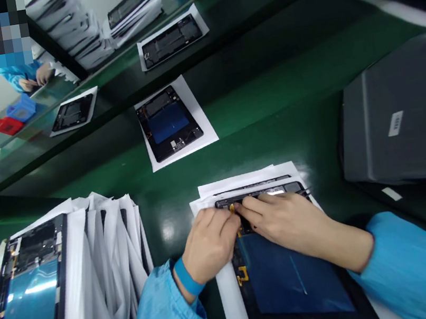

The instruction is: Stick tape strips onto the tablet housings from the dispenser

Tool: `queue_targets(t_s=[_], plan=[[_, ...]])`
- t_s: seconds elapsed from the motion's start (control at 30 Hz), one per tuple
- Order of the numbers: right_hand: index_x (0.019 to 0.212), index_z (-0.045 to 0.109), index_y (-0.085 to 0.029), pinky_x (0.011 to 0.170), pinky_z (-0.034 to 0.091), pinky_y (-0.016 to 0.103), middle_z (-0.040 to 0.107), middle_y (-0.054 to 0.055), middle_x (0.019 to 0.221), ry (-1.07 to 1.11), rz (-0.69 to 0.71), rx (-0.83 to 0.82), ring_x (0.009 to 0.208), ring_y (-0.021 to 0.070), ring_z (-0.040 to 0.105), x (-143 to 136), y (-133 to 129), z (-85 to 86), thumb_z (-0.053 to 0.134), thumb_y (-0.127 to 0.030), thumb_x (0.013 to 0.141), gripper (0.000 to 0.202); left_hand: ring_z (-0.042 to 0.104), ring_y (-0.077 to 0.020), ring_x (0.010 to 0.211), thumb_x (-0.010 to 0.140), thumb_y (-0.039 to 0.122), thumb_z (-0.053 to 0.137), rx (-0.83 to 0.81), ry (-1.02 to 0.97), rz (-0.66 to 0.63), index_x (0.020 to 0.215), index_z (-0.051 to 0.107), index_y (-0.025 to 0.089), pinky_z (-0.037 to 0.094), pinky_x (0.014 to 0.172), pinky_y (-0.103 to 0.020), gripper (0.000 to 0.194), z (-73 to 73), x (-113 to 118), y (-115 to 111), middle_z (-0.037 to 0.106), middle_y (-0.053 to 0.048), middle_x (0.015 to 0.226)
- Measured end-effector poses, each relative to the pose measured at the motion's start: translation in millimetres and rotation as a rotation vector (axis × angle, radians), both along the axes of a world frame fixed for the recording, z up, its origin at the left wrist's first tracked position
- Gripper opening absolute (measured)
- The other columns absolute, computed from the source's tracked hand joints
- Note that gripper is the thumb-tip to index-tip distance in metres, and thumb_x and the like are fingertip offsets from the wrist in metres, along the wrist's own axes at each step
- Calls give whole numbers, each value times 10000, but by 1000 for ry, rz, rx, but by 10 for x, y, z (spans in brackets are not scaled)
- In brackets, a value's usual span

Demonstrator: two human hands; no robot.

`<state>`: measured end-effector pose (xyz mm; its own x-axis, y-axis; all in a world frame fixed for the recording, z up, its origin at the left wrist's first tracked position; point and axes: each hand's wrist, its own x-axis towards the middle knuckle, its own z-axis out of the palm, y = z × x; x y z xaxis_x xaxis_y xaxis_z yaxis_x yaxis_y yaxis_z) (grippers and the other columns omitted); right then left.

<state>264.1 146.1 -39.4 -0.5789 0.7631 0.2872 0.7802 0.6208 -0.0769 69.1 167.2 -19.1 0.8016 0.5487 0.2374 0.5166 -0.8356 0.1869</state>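
Observation:
A tablet housing (349,296) with a blue-filmed battery (294,275) lies on white sheets in front of me. My left hand (213,242) is curled over its upper left edge, fingers closed beside a small orange flex cable (232,208). From the other side, my right hand (286,218) bends over the top of the housing, its fingertips at that same cable. What either hand pinches is hidden by the fingers. Thin dark tips (306,192) show behind my right hand; I cannot tell what they belong to. Another orange flex cable (242,276) sits lower on the left edge.
On the left stands a stack of tablet housings (66,288) interleaved with white sheets. Another housing (169,123) lies farther back, below a raised shelf carrying more (171,40). Grey trays (402,115) occupy the right. Across the bench are a co-worker's hands (35,79), a red bin (7,125) and a blue bin (21,108).

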Motion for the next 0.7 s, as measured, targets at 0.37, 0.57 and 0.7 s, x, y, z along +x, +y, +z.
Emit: queue_targets(t_s=[0.37, 0.57, 0.7], plan=[[1120, 596, -106, 588, 396, 304, 620, 32, 855, 148, -68, 128, 686, 130, 552, 521, -576, 129, 450, -140, 946, 230, 565, -173, 859, 874, 164, 607, -520, -250, 152, 880, 600, 189, 452, 784, -308, 27, 429, 429, 59, 626, -27, 877], [1051, 597, -108, 618, 424, 289, 631, 10, 777, 208, -137, 188, 639, 105, 559, 765, -852, -42, 493, -110, 945, 149, 559, -157, 780, 830, 107, 634, -617, -156, 188, 739, 612, 195, 430, 770, -296, 129, 244, 972, 344, 619, 17, 763], [1049, 603, -125, 618, 436, 277, 627, 5, 773, 234, -137, 158, 636, 100, 563, 769, -818, -120, 462, -112, 953, 171, 551, -162, 794, 828, 113, 641, -648, -128, 200, 736, 632, 200, 415, 778, -305, 127, 183, 1132, 386, 626, 21, 768]])
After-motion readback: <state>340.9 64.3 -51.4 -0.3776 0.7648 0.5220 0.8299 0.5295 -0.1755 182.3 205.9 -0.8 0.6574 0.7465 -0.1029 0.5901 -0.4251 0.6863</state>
